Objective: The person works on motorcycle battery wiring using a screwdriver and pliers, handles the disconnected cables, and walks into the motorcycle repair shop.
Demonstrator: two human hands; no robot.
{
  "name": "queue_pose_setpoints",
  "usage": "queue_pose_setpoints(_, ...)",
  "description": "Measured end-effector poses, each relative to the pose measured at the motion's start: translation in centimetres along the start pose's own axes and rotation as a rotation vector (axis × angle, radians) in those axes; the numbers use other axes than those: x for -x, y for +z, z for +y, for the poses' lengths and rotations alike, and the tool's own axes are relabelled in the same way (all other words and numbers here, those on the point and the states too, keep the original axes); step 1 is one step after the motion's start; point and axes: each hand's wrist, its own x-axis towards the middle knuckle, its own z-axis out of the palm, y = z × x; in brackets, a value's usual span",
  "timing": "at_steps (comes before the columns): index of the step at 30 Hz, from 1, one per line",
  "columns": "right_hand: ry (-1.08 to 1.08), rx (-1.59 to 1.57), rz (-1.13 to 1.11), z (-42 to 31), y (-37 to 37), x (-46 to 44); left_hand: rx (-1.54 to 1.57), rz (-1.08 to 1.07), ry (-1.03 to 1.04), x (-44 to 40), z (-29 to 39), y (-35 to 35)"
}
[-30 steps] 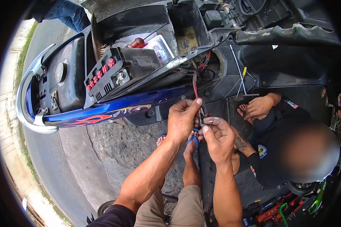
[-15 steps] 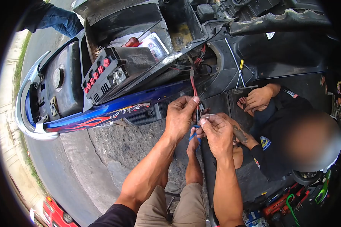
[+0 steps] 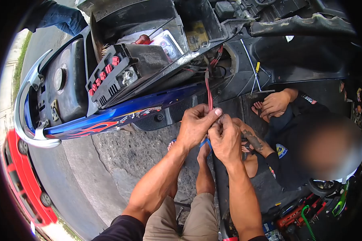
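Note:
Red wires (image 3: 209, 96) run down from an opening in the scooter's blue and black body (image 3: 128, 114). My left hand (image 3: 199, 125) is closed in a pinch on the lower part of these wires. Right beside it, my right hand (image 3: 226, 139) is closed too, thumb and fingertips pressed together against the left fingertips. The wire ends, and whatever the right fingers hold, are hidden behind the fingers. More red wires (image 3: 218, 56) show inside the opening above.
A co-worker (image 3: 285, 148) sits close on the right, a hand near my right hand. A T-handle wrench (image 3: 251, 66) and yellow-handled screwdriver (image 3: 257, 67) lie beyond. A red-handled tool (image 3: 142, 39) rests in the body's tray. A red car (image 3: 26, 176) is on the road at left.
My right hand has moved up and left against my left hand, hiding the dark wire ends that showed between them. The red car has come further into view.

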Motion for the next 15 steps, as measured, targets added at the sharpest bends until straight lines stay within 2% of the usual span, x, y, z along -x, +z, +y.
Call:
queue_pose_setpoints(1,0.004,0.001,0.0,0.2,0.3,0.1,0.0,-0.002,-0.004,0.0,-0.1,-0.5)
queue_pose_setpoints(3,0.29,-0.325,-0.032,0.7,0.9,0.3,-0.031,-0.057,-0.01,-0.1,0.0,-1.2)
queue_pose_setpoints(4,0.654,-0.745,-0.136,0.4,0.5,0.3,0.122,-0.079,-0.064,0.5,1.0,-0.9)
queue_pose_setpoints(5,0.654,-0.744,-0.14,0.2,0.7,0.4,0.123,-0.075,-0.064,0.6,0.8,-0.9)
queue_pose_setpoints(7,0.964,-1.249,-0.026,-0.2,0.9,0.7,0.341,-0.101,-0.143,0.5,0.2,-0.5)
queue_pose_setpoints(8,1.017,-1.345,-0.069,0.6,1.0,1.3,0.24,-0.086,-0.114,0.3,-0.2,-0.5)
queue_pose_setpoints(9,1.018,-1.344,-0.066,0.6,0.8,1.9,0.24,-0.089,-0.116,0.2,-0.4,-0.4)
queue_pose_setpoints(11,1.007,-1.55,-0.184,0.5,0.8,2.9,0.235,-0.09,-0.122,0.1,-0.7,0.0)
queue_pose_setpoints(13,1.02,-1.631,-0.174,-0.1,0.5,3.1,0.248,-0.08,-0.059,-0.4,-1.4,0.2)
queue_pose_setpoints(15,0.796,-1.25,-0.048,-0.7,0.4,3.0,0.388,-0.102,-0.123,-0.8,-2.1,0.4)
